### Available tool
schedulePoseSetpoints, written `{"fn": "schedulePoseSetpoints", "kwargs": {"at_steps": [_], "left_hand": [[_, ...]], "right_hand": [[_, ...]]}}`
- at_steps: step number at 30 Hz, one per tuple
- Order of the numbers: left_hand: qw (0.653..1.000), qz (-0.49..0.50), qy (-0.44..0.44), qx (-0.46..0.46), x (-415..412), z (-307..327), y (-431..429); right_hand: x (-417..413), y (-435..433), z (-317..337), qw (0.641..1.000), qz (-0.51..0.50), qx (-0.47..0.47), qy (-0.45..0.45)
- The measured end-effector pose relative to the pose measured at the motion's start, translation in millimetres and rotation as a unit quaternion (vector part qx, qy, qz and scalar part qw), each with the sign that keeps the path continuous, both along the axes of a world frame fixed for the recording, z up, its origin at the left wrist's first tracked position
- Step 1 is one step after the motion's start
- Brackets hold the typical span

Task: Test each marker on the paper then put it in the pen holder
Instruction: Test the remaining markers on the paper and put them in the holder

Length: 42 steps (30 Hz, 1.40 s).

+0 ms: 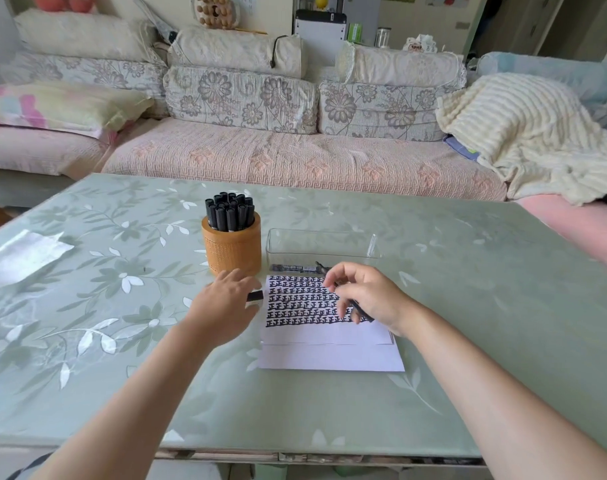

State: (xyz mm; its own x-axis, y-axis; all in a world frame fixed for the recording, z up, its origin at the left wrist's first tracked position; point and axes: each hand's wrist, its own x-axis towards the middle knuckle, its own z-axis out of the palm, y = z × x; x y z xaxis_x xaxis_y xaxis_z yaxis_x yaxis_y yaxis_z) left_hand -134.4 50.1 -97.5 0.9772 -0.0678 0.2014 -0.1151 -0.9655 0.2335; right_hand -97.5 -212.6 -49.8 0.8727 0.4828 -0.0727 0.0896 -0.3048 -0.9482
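— Where's the marker?

— In my right hand [368, 299], over the right part of the paper [330, 355]. My fingers are closed around the marker [361, 311]; its barrel sticks out from under my palm toward five o'clock, and the tip end is hidden under my fingers. My left hand [222, 303] pinches the marker cap [255, 296] at the paper's left edge, kept off the sheet so the writing area stays free.

— Is there room left on the sheet?

— Rows of black test marks fill the upper half; the lower half is blank, toward six o'clock.

— And the pen holder?

— The orange pen holder [232, 252] stands at eleven o'clock from the paper, just beyond my left hand. It is crowded with capped black markers [230, 211], so I judge a slot will be tight.

— Anything in the way?

— A clear plastic tray [321, 245] sits at twelve o'clock, touching or nearly touching the paper's far edge, with one more marker [297, 268] lying in it. The bench [485, 306] is open to the right and toward me.
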Motion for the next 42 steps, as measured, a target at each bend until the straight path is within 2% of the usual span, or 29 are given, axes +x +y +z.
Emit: {"fn": "schedulePoseSetpoints", "kwargs": {"at_steps": [3,9,15,25,32,37,42], "left_hand": [[1.000,-0.004,-0.007,-0.018,1.0,-1.2,2.0],[0.993,0.003,-0.049,-0.108,0.3,3.9,-1.2],[0.971,-0.085,-0.104,-0.200,-3.7,14.1,-13.0],[0.969,-0.104,-0.108,-0.195,-6.6,16.0,-15.0],[0.967,-0.142,-0.086,-0.193,-9.4,17.9,-18.6],[0.973,-0.097,-0.087,-0.188,-8.6,20.2,-14.3],[0.973,-0.113,-0.089,-0.180,-8.1,24.1,-6.8]], "right_hand": [[1.7,5.5,-5.0,0.994,-0.021,-0.078,-0.076],[2.4,12.9,-11.9,0.975,-0.071,-0.129,-0.165],[2.4,20.5,-8.6,0.950,-0.078,-0.181,-0.241],[3.2,30.5,-10.6,0.943,-0.056,-0.198,-0.262],[-0.8,37.9,-10.4,0.953,-0.020,-0.182,-0.241],[-1.9,42.6,-9.1,0.946,-0.045,-0.193,-0.255],[-4.4,52.2,-10.9,0.947,-0.035,-0.183,-0.261]]}}
